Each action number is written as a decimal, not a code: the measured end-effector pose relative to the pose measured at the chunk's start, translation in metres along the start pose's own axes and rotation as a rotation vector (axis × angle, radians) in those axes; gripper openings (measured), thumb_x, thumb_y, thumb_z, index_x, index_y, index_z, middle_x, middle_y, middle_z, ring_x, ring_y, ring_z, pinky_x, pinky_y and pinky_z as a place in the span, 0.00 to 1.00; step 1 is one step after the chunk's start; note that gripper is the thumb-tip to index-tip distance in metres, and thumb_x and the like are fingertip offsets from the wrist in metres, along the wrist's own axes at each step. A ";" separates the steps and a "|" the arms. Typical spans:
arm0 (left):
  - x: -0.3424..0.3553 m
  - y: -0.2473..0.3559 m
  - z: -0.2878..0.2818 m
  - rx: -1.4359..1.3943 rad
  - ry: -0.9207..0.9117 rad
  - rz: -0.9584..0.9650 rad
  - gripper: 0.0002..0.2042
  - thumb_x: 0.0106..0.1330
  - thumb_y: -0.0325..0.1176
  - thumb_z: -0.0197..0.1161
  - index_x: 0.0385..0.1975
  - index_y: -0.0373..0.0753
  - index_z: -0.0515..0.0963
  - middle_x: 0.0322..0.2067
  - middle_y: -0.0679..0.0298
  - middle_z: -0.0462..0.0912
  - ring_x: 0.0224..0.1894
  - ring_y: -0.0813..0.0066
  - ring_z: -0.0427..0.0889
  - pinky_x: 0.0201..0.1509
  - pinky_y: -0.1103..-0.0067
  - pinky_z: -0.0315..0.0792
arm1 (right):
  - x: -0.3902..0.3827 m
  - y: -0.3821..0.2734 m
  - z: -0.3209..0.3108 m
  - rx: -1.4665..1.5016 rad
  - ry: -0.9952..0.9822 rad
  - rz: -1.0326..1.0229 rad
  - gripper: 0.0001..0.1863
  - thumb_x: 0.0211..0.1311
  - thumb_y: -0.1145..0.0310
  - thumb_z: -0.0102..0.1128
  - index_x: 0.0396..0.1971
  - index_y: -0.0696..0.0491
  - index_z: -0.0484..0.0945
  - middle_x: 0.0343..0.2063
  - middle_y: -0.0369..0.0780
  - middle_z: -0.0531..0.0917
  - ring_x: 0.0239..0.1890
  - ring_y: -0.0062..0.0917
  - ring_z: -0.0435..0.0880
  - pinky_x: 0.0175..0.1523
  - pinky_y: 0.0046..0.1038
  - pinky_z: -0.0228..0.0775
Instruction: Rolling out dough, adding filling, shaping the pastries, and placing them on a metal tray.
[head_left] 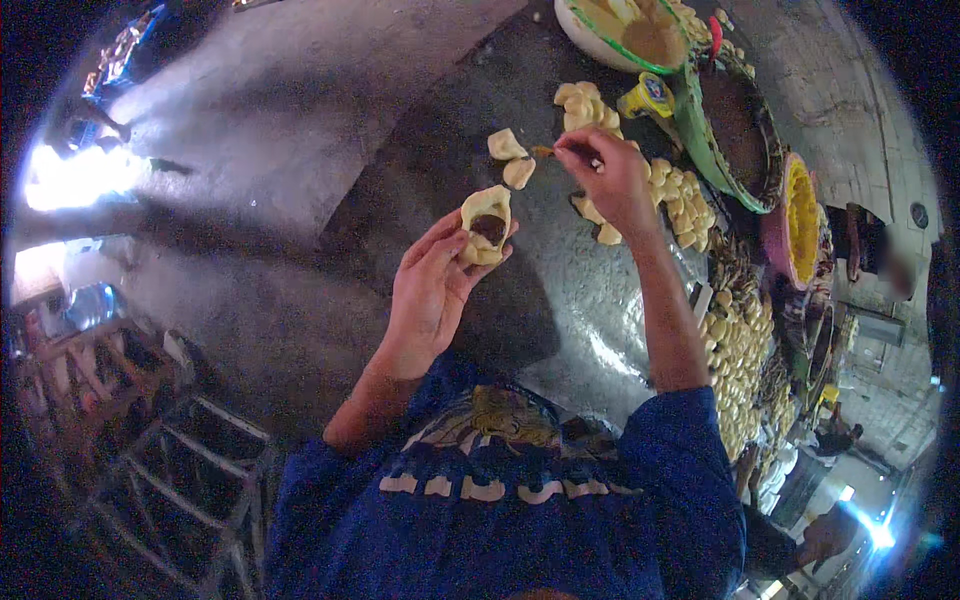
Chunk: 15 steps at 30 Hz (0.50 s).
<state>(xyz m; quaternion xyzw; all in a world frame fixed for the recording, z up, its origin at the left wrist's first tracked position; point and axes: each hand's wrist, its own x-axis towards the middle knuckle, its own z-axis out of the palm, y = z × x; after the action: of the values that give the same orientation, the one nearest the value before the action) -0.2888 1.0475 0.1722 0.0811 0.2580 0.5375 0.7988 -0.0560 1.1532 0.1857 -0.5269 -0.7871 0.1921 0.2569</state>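
Observation:
My left hand point(432, 285) cups an opened piece of pale dough point(478, 252), its fingers round the sides. Dark brown filling point(489, 229) sits in the hollow of that dough. Up and to the right, my right hand point(612, 175) is closed in a pinch over the table. A small brown stick-like tool point(543, 151) juts out from its fingers to the left; most of it is hidden by the hand. Two loose dough pieces point(507, 144) lie just left of the tool's tip. More flattened dough pieces point(585, 105) are heaped beyond and beside my right hand.
Along the right stand a green-rimmed bowl point(640, 62), a yellow tub point(650, 95), a large green basin point(715, 165) and a pink basin with yellow contents point(797, 220). Many dough pieces point(735, 370) cover the table's right side. Another person point(825, 535) is at the lower right. Metal racks point(190, 480) stand lower left.

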 end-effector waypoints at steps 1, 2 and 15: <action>0.001 -0.002 0.002 -0.004 -0.017 -0.012 0.17 0.70 0.25 0.47 0.56 0.25 0.66 0.55 0.48 0.73 0.58 0.52 0.74 0.62 0.63 0.70 | -0.011 -0.014 -0.008 0.137 0.012 0.079 0.05 0.59 0.73 0.61 0.34 0.56 0.79 0.31 0.38 0.81 0.34 0.23 0.81 0.38 0.23 0.72; 0.002 -0.006 0.004 -0.013 -0.043 -0.014 0.16 0.70 0.25 0.47 0.55 0.26 0.67 0.54 0.49 0.74 0.56 0.54 0.75 0.61 0.65 0.71 | -0.021 -0.027 -0.015 0.273 0.035 0.126 0.04 0.58 0.74 0.62 0.33 0.56 0.79 0.31 0.38 0.81 0.35 0.21 0.80 0.38 0.23 0.72; -0.011 -0.050 0.034 0.108 0.041 -0.154 0.14 0.73 0.35 0.50 0.49 0.32 0.74 0.46 0.61 0.80 0.45 0.72 0.81 0.49 0.76 0.76 | -0.106 -0.074 -0.045 -0.188 0.061 -0.439 0.19 0.42 0.71 0.71 0.40 0.47 0.81 0.36 0.35 0.78 0.38 0.32 0.78 0.41 0.32 0.74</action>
<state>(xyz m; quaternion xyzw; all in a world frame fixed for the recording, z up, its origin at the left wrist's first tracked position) -0.2340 1.0219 0.1843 0.0929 0.3082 0.4614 0.8267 -0.0493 1.0283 0.2428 -0.3705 -0.8890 0.0414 0.2659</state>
